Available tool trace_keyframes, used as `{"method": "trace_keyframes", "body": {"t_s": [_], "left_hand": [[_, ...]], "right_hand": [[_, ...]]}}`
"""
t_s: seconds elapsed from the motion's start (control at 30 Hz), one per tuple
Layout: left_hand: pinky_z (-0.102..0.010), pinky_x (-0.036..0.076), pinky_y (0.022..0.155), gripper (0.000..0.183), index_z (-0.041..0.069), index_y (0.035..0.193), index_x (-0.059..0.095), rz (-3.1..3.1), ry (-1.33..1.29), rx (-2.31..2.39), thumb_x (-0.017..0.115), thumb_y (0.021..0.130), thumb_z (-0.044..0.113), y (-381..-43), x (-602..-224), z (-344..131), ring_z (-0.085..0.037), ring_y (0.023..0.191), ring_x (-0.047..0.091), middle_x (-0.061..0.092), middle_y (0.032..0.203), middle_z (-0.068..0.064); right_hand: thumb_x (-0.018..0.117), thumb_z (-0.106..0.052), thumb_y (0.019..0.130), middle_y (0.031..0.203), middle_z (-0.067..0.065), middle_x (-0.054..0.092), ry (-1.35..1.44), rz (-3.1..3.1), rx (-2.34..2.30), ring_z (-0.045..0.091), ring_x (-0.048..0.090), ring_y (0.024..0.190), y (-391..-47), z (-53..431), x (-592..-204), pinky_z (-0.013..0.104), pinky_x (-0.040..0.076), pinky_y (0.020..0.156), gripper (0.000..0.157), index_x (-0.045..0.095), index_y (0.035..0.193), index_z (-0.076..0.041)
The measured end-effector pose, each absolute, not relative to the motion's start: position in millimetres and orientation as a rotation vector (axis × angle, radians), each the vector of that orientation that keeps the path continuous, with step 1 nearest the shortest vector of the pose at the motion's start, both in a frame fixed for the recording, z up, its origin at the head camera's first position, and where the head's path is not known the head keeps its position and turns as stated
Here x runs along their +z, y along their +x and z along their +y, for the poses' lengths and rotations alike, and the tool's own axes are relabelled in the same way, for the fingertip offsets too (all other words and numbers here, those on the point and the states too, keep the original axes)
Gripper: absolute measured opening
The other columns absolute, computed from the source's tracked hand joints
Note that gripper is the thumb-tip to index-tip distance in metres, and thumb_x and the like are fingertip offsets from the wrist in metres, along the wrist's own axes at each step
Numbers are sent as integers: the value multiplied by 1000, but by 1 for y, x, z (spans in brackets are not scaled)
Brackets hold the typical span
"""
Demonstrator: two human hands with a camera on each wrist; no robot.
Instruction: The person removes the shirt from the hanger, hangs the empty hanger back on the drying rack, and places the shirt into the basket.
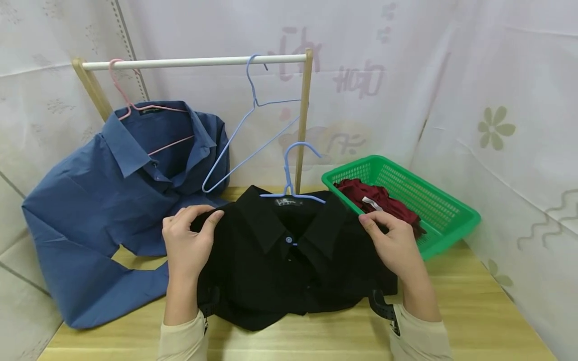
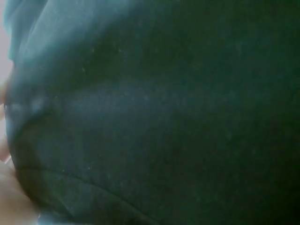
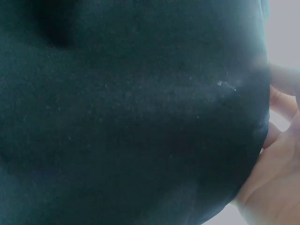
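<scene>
A black collared shirt (image 1: 259, 265) with its top button fastened is held up over the table in the head view. The hook of a light blue hanger (image 1: 286, 170) rises from its collar, with the hanger's arms running inside the shirt. My left hand (image 1: 187, 243) pinches the shirt's left-side shoulder between thumb and fingers. At the other shoulder, my right hand (image 1: 397, 243) grips the cloth in the same way. Dark cloth (image 2: 154, 117) fills most of the left wrist view, and similar cloth (image 3: 140, 122) fills the right wrist view; fingers show only at the outer edges.
Behind stands a rack with a white rail (image 1: 194, 62) and wooden posts. A blue shirt (image 1: 90, 210) hangs there on a pink hanger (image 1: 118, 85), beside a bare light blue hanger (image 1: 253, 95). A green basket (image 1: 456, 223) at right holds dark red cloth (image 1: 361, 193). Everything stands on a wooden table (image 1: 487, 311).
</scene>
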State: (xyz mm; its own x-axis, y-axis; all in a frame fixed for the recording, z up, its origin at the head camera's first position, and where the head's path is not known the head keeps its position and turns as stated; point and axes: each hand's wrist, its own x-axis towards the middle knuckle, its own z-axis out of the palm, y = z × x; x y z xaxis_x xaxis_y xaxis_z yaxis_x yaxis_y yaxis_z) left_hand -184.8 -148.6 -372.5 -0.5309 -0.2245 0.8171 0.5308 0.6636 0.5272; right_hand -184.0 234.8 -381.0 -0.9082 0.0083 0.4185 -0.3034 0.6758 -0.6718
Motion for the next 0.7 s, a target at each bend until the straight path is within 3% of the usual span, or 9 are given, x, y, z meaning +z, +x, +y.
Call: {"method": "trace_keyframes", "body": {"t_s": [0.27,0.5,0.7], "left_hand": [[-31,27,81,11,6,83,75,-1905,-226,-989,82,78,13,-184,-381,-149,-22,71,58,71,76,-10],[-33,25,80,10,9,82,75,-1944,-275,-975,82,79,15,-185,-388,-141,-17,67,56,69,73,-6],[-32,26,81,10,9,83,75,-1954,-252,-1015,83,78,14,-182,-388,-140,-16,68,56,69,75,-5]], "right_hand": [[59,-35,98,91,-1,68,275,-2446,1118,8,50,80,-188,218,-383,21,44,70,22,72,99,-18],[56,-36,100,112,0,72,316,-2488,1182,8,60,98,-191,194,-382,27,49,82,28,73,108,-16],[56,-37,100,107,2,72,333,-2467,1230,15,59,94,-194,174,-371,35,47,81,29,72,107,-14]]}}
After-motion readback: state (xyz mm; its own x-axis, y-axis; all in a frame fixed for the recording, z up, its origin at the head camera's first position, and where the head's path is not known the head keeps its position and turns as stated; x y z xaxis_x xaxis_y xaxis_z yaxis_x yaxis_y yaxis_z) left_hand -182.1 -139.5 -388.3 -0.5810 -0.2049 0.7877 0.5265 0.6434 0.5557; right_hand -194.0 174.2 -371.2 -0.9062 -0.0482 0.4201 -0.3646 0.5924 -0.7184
